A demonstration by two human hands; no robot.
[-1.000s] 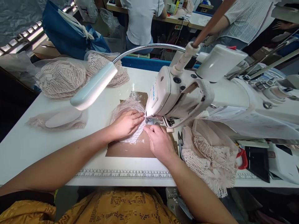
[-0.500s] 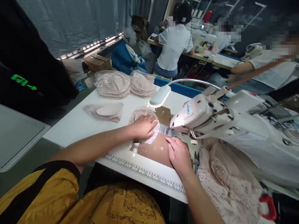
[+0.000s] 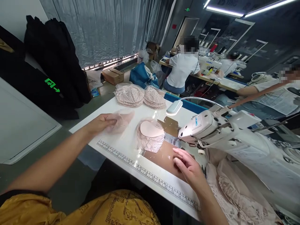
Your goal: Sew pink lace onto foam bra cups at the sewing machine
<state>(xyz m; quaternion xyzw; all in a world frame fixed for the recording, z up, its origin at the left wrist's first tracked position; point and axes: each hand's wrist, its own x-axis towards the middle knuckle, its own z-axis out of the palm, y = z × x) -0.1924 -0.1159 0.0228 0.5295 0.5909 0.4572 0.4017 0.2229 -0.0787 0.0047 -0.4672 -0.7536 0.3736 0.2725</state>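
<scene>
My left hand reaches out to the left part of the white table and closes its fingers on a thin beige lace piece. A lace cup with a smooth pink pad lies on the brown sheet in front of the sewing machine. Nothing is in my right hand, which hovers over the brown sheet with loosely bent fingers, just below the machine's needle end.
Two stacks of lace cups sit at the table's far edge. A gooseneck lamp hangs over the work. More lace is piled at the right. A ruler strip runs along the near edge. People sit at tables behind.
My left hand left the lace cup by the needle and moved left onto the loose lace piece. My right hand lifted off the work. The view swung up and left.
</scene>
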